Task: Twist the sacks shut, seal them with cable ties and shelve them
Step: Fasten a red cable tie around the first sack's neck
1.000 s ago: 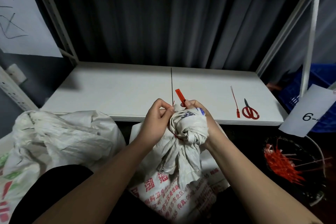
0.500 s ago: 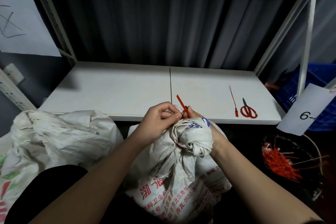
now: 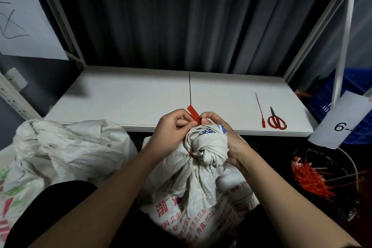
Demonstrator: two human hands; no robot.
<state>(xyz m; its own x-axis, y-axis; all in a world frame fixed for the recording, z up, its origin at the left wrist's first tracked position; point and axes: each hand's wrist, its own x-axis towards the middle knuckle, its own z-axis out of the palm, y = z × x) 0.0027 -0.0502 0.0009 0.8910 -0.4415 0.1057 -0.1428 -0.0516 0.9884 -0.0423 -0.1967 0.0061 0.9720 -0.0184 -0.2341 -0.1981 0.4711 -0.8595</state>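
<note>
A white woven sack (image 3: 201, 203) with red print stands in front of me, its neck twisted into a knot-like bunch (image 3: 207, 147). A red cable tie (image 3: 193, 114) sticks up from the neck, its flat tag pointing up-left. A thin red loop of it shows around the neck. My left hand (image 3: 171, 131) pinches the tie from the left. My right hand (image 3: 223, 139) wraps behind the twisted neck and pinches the tie's head from the right. The white shelf board (image 3: 130, 98) lies just behind.
A second white sack (image 3: 60, 151) slumps at the left. Red scissors (image 3: 276, 121) and a spare red cable tie (image 3: 260, 110) lie on the shelf's right side. A dark bucket (image 3: 326, 179) of red ties sits at the lower right, under a paper label (image 3: 342, 121). Blue crate (image 3: 354, 94) beyond the upright.
The sack's neck tilted back toward upright and both hands shifted slightly on the tie. The red tag now points more to the upper left.
</note>
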